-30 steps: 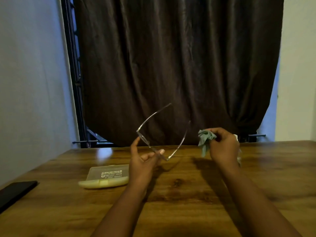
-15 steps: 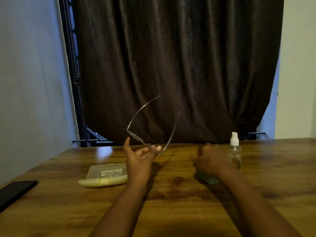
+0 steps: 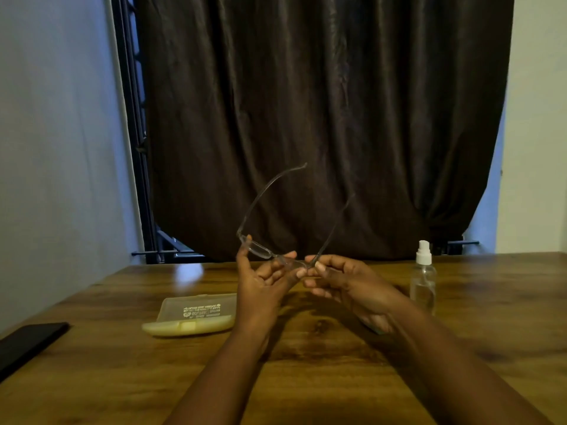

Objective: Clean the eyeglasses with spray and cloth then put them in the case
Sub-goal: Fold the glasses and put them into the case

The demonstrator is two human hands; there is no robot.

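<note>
A dark brown curtain (image 3: pixel 322 118) with a satin sheen hangs in deep vertical folds behind the grip, filling most of the view above it. Below the grip spreads the wooden table (image 3: pixel 306 378), its grain streaked and knotted with a low gloss. Below and to the left of the grip, touching the table, lies the case (image 3: pixel 196 315): a shut, oblong box of pale, cloudy plastic with rounded edges and small print on its lid. Further left, at the table's edge, is a flat black slab, a phone (image 3: pixel 27 342). Just right of the grip stands the spray bottle (image 3: pixel 423 282), a clear cylinder with a white nozzle, upright.

The left hand (image 3: pixel 260 286) holds the eyeglasses (image 3: pixel 276 240) in the air above the table, thumb at the left corner of the front and fingertips curled under the lenses. The right hand (image 3: pixel 340 280) pinches the right corner, where the temple hinges. The frame is thin and translucent, with narrow lenses; both temples stand open, slanting up and away from the grip.
</note>
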